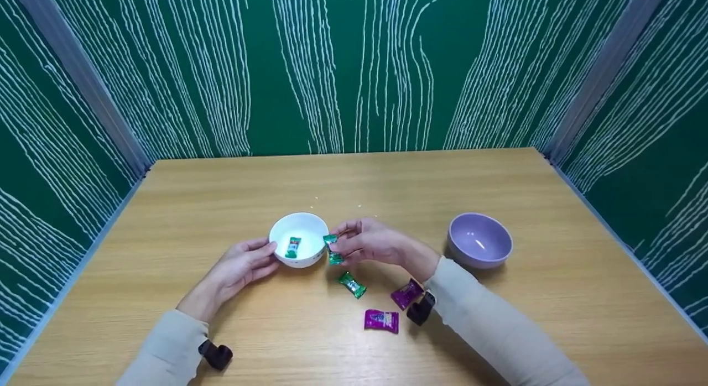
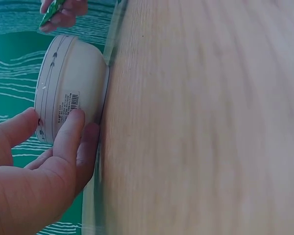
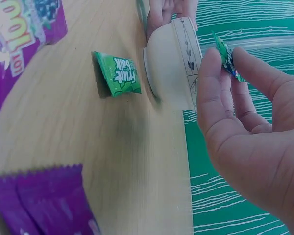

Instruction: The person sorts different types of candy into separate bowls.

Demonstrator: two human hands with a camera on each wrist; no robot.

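A white bowl (image 1: 298,227) stands on the table with one green-wrapped candy (image 1: 293,247) inside it. My left hand (image 1: 246,267) grips its left side, thumb at the rim and fingers against the outer wall. In the left wrist view, the fingers press near a barcode label on the bowl (image 2: 83,68). Beside the bowl's right rim, my right hand (image 1: 373,243) pinches a second green candy (image 1: 333,250) between thumb and fingers. The right wrist view shows this candy (image 3: 226,56) held above table level. Another green candy (image 3: 118,74) lies on the table below the right hand.
Two purple-wrapped candies, one flat in front (image 1: 381,321) and one near the right wrist (image 1: 406,294), lie on the wooden table (image 1: 221,192). A purple bowl (image 1: 480,240) stands to the right. Green walls with white lines (image 1: 376,71) surround the table.
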